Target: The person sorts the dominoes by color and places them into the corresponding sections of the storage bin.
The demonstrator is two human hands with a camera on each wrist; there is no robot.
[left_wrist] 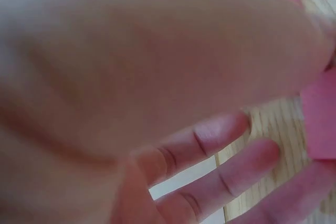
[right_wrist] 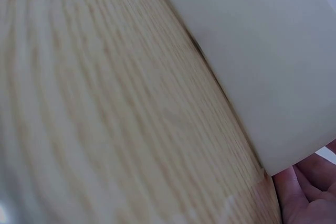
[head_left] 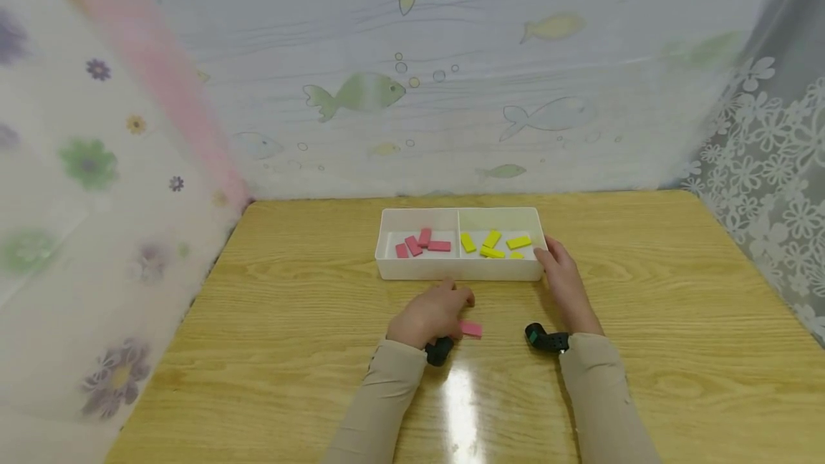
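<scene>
A white two-part tray (head_left: 460,272) stands mid-table, with several pink blocks (head_left: 423,243) in its left part and several yellow blocks (head_left: 493,243) in its right. My left hand (head_left: 433,313) lies on the table just in front of the tray, fingers curled. A single pink block (head_left: 471,329) sits at its thumb. In the left wrist view this pink block (left_wrist: 321,121) lies between thumb and a finger. My right hand (head_left: 562,274) rests with relaxed fingers against the tray's front right corner. The right wrist view shows the tray wall (right_wrist: 262,61) and fingertips (right_wrist: 307,190).
The wooden table (head_left: 677,321) is walled in by a fish-print sheet (head_left: 451,70) behind, a flowered curtain (head_left: 84,185) on the left and lace (head_left: 773,185) on the right. Black wrist cameras (head_left: 546,339) sit at both cuffs.
</scene>
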